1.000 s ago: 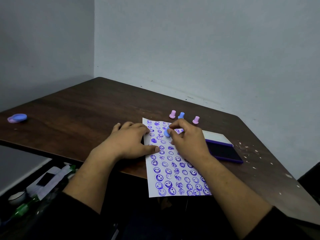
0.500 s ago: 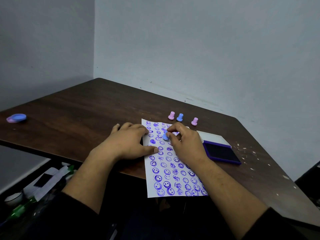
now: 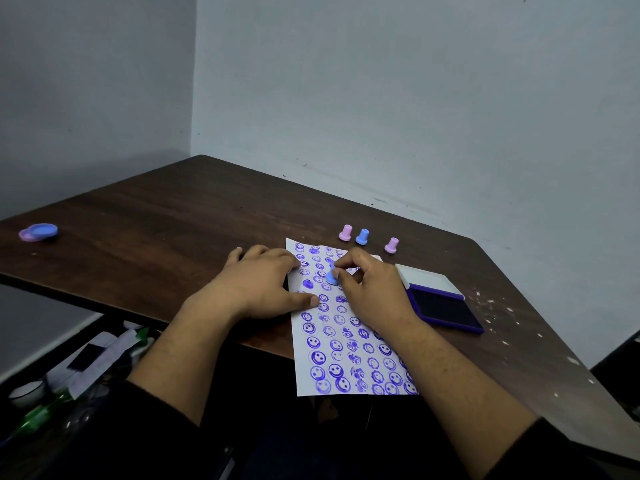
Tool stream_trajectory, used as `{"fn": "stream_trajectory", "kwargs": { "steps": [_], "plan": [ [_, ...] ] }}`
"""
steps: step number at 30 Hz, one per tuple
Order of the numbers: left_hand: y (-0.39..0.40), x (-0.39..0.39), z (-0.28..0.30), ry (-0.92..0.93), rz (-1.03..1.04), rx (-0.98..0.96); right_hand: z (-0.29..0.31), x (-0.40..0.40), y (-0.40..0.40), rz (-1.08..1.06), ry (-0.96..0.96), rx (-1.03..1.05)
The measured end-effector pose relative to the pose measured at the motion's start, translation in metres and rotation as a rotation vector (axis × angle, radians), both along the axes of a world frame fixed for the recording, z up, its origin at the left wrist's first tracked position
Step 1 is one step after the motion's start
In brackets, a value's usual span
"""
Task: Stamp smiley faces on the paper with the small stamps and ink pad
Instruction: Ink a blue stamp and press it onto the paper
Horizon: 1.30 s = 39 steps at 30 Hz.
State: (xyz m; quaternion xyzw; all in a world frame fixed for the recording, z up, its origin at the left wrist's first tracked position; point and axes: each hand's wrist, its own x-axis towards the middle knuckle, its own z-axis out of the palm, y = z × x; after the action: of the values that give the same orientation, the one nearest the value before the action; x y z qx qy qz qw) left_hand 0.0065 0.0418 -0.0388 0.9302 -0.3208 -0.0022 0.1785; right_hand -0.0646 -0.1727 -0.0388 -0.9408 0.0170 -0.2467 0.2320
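On paper (image 3: 332, 344): L hand (image 3: 256, 289) flat, pressing; R hand (image 3: 370, 292) pinches blue stamp (image 3: 331, 277).

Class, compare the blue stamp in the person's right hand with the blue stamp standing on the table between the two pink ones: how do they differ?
The held blue stamp is pinched by the right hand; the standing blue stamp is untouched.
The held blue stamp sits on the paper, tilted; the standing blue stamp stands upright on the table, beyond the paper.
Both are small, blue and of similar shape.
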Motion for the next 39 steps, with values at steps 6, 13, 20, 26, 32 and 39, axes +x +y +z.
{"fn": "stream_trajectory", "kwargs": {
  "steps": [6, 13, 20, 26, 32, 39],
  "plan": [
    [0.0, 0.0, 0.0, 0.001, -0.002, 0.001, -0.001, 0.001, -0.001, -0.008, 0.0, 0.032],
    [-0.001, 0.0, 0.0, 0.0, 0.0, 0.005, -0.002, 0.002, -0.002, -0.015, 0.005, 0.022],
    [0.0, 0.0, 0.0, -0.005, 0.002, -0.002, -0.004, 0.002, -0.002, -0.021, -0.005, 0.023],
    [0.0, 0.001, -0.001, -0.002, 0.002, -0.001, -0.002, 0.001, -0.001, -0.01, -0.008, 0.009],
    [0.0, 0.001, -0.001, -0.006, -0.001, 0.004, -0.001, 0.0, -0.001, -0.006, -0.003, 0.021],
    [0.0, 0.002, -0.001, 0.005, -0.002, 0.003, 0.009, -0.002, -0.001, -0.011, -0.066, 0.118]
  ]
}}
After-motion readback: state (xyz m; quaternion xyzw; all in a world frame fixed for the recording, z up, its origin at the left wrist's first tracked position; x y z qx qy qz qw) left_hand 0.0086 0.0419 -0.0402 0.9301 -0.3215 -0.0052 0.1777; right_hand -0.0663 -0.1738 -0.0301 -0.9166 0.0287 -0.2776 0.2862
